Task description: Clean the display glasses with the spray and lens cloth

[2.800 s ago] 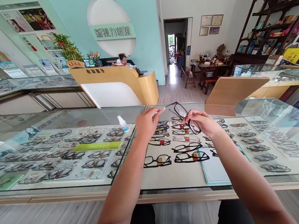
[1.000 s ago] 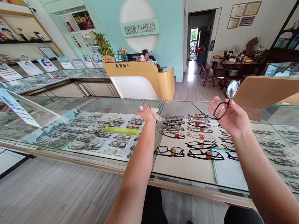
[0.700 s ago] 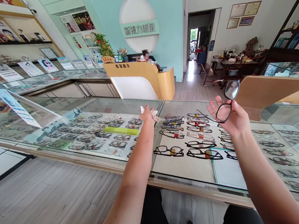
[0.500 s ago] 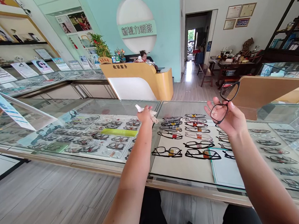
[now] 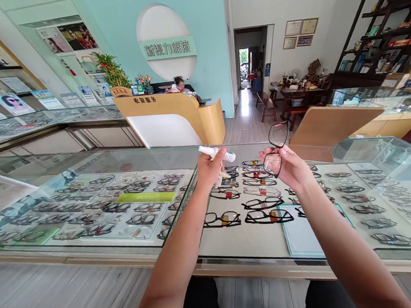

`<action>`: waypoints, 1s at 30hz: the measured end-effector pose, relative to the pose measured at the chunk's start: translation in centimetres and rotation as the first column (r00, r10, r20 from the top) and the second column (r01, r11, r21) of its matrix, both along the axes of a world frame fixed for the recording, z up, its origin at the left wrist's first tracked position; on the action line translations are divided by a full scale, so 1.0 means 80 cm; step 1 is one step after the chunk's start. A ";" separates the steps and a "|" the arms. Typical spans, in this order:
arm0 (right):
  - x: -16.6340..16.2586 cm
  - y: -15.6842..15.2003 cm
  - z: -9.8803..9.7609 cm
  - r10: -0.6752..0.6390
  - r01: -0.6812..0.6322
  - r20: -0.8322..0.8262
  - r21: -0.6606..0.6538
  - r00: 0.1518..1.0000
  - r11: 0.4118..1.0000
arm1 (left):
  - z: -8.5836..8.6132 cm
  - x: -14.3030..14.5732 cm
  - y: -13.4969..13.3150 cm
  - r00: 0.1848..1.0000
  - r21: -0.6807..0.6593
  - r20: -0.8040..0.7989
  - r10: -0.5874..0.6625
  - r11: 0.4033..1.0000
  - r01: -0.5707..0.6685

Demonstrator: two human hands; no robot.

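My left hand (image 5: 209, 170) is closed around a small white spray bottle (image 5: 216, 152) with a blue label, held level with its tip pointing left; a bit of white cloth pokes out under the fingers. My right hand (image 5: 288, 166) grips a pair of black-framed glasses (image 5: 276, 148) by one lens, the frame standing upright. Both hands hover close together above the glass display counter (image 5: 86, 162).
Rows of spectacle frames (image 5: 244, 203) lie under the counter glass, with a teal-edged card (image 5: 299, 234) near the front. A wooden stand (image 5: 330, 126) sits on the counter at right. A person sits behind the reception desk (image 5: 175, 118). Dark shelving (image 5: 377, 43) fills the right wall.
My left hand has picked up the spray bottle from the counter and come back toward the middle. My right hand has brought the glasses in beside it. The view has swung back to the right.
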State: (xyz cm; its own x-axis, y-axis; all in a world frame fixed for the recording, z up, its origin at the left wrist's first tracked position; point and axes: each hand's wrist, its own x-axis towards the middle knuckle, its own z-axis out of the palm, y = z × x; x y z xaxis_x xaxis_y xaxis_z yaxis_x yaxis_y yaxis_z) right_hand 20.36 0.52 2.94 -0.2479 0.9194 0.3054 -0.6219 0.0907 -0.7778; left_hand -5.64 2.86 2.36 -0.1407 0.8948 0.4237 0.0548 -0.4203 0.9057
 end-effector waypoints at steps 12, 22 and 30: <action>-0.008 0.001 -0.008 0.032 -0.031 0.066 -0.005 0.997 0.999 | 0.000 0.006 0.005 0.978 -0.034 0.200 0.054 0.998 -0.048; -0.021 -0.004 -0.010 0.082 -0.080 0.083 -0.030 0.993 0.996 | 0.012 0.007 -0.004 0.719 -0.188 0.673 -0.172 0.901 0.391; -0.029 -0.006 -0.015 0.151 -0.148 0.045 -0.070 0.988 0.987 | 0.015 0.019 -0.018 0.783 -0.111 0.508 -0.359 0.874 0.473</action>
State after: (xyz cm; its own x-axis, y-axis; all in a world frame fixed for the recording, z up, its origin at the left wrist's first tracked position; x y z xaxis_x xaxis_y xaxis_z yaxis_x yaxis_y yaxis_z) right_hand 18.01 0.06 1.75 -0.3973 0.8888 0.2286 -0.5848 -0.0533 -0.8094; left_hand -4.11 1.46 3.58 0.1413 0.9712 0.1917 -0.5219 -0.0915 0.8481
